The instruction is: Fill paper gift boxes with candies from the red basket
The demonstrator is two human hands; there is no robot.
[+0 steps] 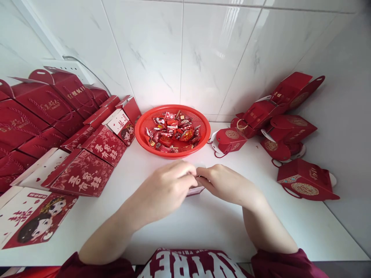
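Note:
A small red and white box [196, 190] stands on the white tabletop just below the basket, mostly hidden behind my hands. My left hand [171, 184] is closed at its top, thumb and fingers pinched together. From the right, my right hand [222, 180] meets it there, its fingers also pressed together on the box's upper edge. Directly beyond both hands is a red plastic basket [172, 155] holding several wrapped candies [187, 135].
Rows of red gift boxes [78, 90] with rope handles fill the left side, with flatter patterned boxes [84, 175] in front. Several red boxes [307, 179] with rounded flaps lie piled at the right. A tiled wall [153, 50] bounds the back.

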